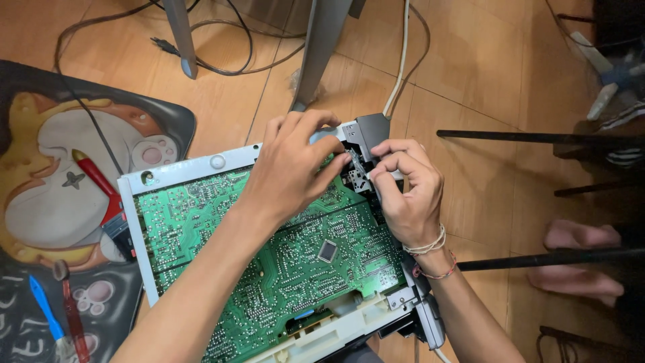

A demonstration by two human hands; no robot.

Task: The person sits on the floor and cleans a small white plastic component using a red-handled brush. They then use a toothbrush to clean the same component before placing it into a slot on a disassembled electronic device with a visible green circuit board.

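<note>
Both hands work the far right corner of a green circuit board (282,262) set in a pale metal frame (195,168). Left hand (292,168) curls down on the corner, holding it. Right hand (406,191) pinches a small dark bracket (368,134), fingertips closed on it. Risk, as I judge it: a slip could bend the bracket or scratch the board's fine solder points. Red screwdriver (101,185) lies left, on a glossy printed mat (154,117).

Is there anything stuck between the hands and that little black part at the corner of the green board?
No. The left hand and right hand both have fingers right on the black part at the green circuit board's corner. Nothing visible sits between them.
</note>
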